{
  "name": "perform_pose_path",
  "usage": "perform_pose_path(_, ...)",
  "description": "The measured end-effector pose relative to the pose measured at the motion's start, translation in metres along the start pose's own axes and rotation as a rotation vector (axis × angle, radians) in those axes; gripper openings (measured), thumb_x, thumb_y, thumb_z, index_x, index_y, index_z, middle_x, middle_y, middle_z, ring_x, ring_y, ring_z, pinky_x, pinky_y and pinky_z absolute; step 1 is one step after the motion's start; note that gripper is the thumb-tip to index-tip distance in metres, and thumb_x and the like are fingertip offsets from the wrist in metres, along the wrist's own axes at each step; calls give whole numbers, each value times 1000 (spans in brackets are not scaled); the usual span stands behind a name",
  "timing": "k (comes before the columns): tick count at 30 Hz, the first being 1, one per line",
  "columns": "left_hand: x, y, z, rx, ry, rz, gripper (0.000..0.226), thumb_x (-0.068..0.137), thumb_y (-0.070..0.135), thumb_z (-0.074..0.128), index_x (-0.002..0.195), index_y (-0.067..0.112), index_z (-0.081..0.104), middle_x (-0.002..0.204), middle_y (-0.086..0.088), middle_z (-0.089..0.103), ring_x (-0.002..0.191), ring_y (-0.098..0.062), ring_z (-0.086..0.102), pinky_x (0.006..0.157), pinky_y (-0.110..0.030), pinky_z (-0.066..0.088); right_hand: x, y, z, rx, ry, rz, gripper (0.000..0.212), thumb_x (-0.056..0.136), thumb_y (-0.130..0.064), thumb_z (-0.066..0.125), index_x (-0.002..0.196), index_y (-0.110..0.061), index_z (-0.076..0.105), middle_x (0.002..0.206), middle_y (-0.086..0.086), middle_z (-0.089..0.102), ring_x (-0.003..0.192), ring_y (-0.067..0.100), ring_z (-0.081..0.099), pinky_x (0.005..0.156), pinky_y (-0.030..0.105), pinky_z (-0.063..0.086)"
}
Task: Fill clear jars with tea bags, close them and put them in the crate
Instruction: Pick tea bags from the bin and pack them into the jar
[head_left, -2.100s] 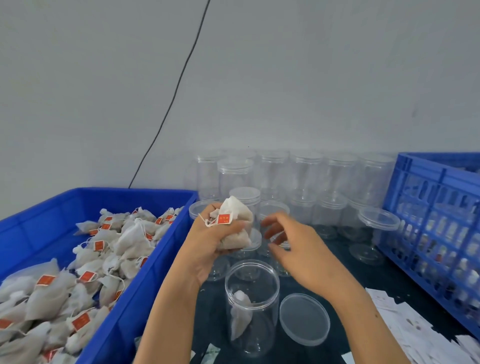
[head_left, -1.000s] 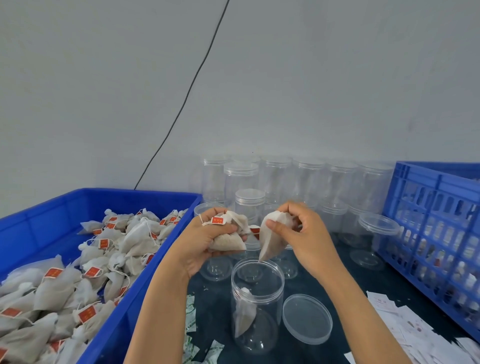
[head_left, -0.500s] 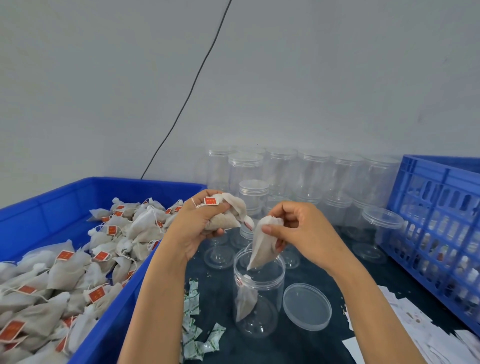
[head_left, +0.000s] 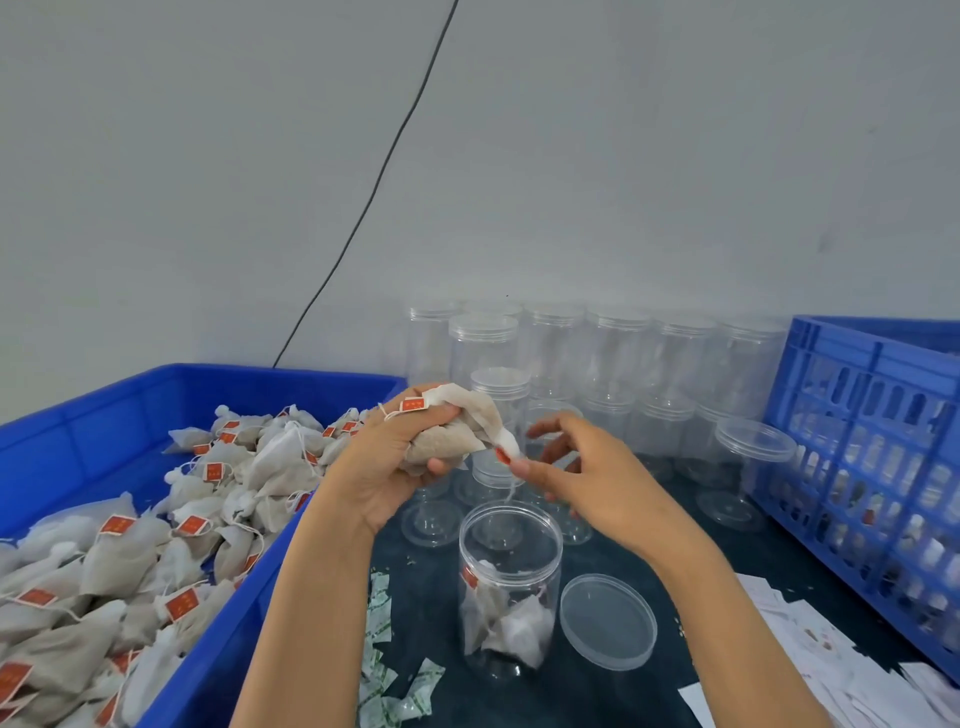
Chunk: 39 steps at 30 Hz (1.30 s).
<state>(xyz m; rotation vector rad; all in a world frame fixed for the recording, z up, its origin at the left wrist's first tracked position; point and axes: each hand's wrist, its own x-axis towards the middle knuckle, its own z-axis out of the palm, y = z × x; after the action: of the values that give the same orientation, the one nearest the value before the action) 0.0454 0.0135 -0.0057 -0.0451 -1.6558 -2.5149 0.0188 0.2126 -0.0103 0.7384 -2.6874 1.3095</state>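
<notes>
- Two hands are up over the desk, above one open jar.
- The left hand is curled tight around a small bunch of tea bags. How many are in the bunch cannot be told.
- The right hand is just beside it. Its thumb and first finger pinch the white tip of one bag from that bunch, and its other fingers are spread loose.
- The open jar stands near the front of the desk, right under the hands. About two tea bags lie at its bottom.
- One round clear lid lies flat on the desk, just to the right of the open jar.
- Many empty clear jars with lids stand in rows at the back of the desk, against the wall. They are too many and too see-through to count well.
- One big blue bin on the left side holds a heap of tea bags with small red tags. The writing on the tags is too small to read.
- One blue crate with holes in its wall stands on the right side.
- White paper slips lie at the front right corner, and little green-and-white packets lie next to the bin.
</notes>
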Motion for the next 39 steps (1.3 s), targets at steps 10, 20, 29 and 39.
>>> perform_pose_path(10, 1, -5, 12, 87, -61, -79, 47, 59, 23, 77, 101, 6, 66, 83, -11, 68, 59, -13, 58, 40, -17, 45, 2, -9, 4, 256, 357, -209, 8, 89, -10, 65, 91, -18, 65, 76, -2, 68, 58, 9, 62, 56, 22, 53)
perform_pose_path(20, 5, -4, 1, 106, 22, -18, 67, 58, 13, 77, 120, 7, 53, 110, -14, 64, 91, -18, 64, 63, -21, 54, 1, 0, 6, 17, -43, -44, 12, 90, -18, 64, 87, -24, 55, 73, -4, 67, 61, 1, 58, 59, 22, 44)
perform_pose_path(29, -3, -8, 13, 323, -219, -60, 61, 65, -1, 78, 120, 9, 51, 91, -5, 70, 88, -18, 68, 83, -30, 57, 0, -13, 11, 274, 41, -120, 31, 82, -56, 53, 108, -39, 50, 91, -13, 61, 68, -5, 61, 56, 8, 44)
perform_pose_path(39, 2, -12, 12, 357, -143, -73, 48, 83, -26, 46, 107, 15, 44, 109, -20, 55, 91, -20, 67, 82, -28, 57, 6, 0, 7, 38, 287, -101, 15, 85, -25, 72, 83, -22, 57, 78, -8, 60, 64, 5, 53, 58, 16, 41)
